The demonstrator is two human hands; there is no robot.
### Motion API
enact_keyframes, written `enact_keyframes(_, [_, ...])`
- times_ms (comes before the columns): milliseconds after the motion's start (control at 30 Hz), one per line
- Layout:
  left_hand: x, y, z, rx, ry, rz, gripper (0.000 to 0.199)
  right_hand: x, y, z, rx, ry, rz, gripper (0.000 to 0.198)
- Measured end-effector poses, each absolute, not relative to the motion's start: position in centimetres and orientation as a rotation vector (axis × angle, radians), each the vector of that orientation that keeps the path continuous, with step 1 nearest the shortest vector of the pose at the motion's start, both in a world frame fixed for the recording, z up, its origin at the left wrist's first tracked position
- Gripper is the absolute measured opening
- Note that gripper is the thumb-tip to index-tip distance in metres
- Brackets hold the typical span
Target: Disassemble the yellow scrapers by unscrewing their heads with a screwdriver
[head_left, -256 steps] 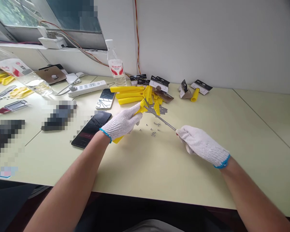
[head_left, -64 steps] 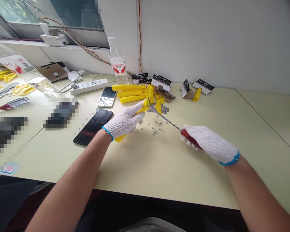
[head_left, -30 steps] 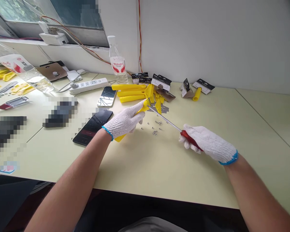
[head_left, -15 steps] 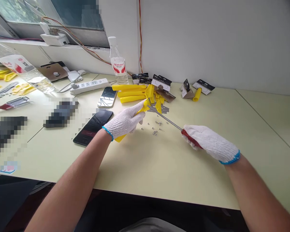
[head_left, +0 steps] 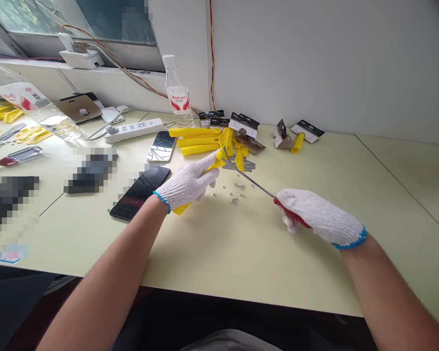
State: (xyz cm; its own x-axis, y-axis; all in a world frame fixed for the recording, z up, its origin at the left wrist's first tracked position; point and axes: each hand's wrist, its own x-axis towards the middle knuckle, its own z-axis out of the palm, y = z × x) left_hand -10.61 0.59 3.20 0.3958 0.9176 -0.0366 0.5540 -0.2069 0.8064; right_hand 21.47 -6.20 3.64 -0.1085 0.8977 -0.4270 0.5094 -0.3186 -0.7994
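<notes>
In the head view, my left hand [head_left: 188,181], in a white knit glove with a blue cuff, is closed around a yellow plastic scraper [head_left: 218,160]. The scraper's handle end shows below the palm, and a dark metal edge shows at its head. My right hand [head_left: 316,214], gloved alike, grips the red handle of a screwdriver [head_left: 259,184]. Its long shaft points up-left, and the tip meets or nearly meets the scraper head; contact is too small to confirm. Loose small screws and nuts [head_left: 234,201] lie on the table between my hands.
Behind my left hand lie more yellow handles [head_left: 199,142], grey metal blades [head_left: 249,165] and black cardboard packaging [head_left: 245,124]. A black phone [head_left: 139,195] lies beside my left wrist. Farther back stand a water bottle [head_left: 179,97] and a white power strip [head_left: 137,130]. A second screwdriver [head_left: 22,155] lies left.
My right hand has turned slightly around the screwdriver handle, its lower fingers now looser and hanging lower. My left hand keeps the scraper in nearly the same place.
</notes>
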Motion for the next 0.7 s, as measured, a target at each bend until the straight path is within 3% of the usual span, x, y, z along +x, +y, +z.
enact_keyframes(233, [-10.6,0.4,3.2,1.905,1.271,0.602,0.06,21.0,-5.7,3.1,-1.778,-1.587,1.428,0.06])
enact_keyframes(467, [-10.5,0.4,3.5,1.92,1.282,0.611,0.061,20.9,-5.9,3.6,-1.823,-1.726,1.373,0.054])
enact_keyframes(700, [-10.5,0.3,3.6,1.909,1.302,0.583,0.056,20.7,-6.0,4.1,-1.774,-1.614,1.352,0.061])
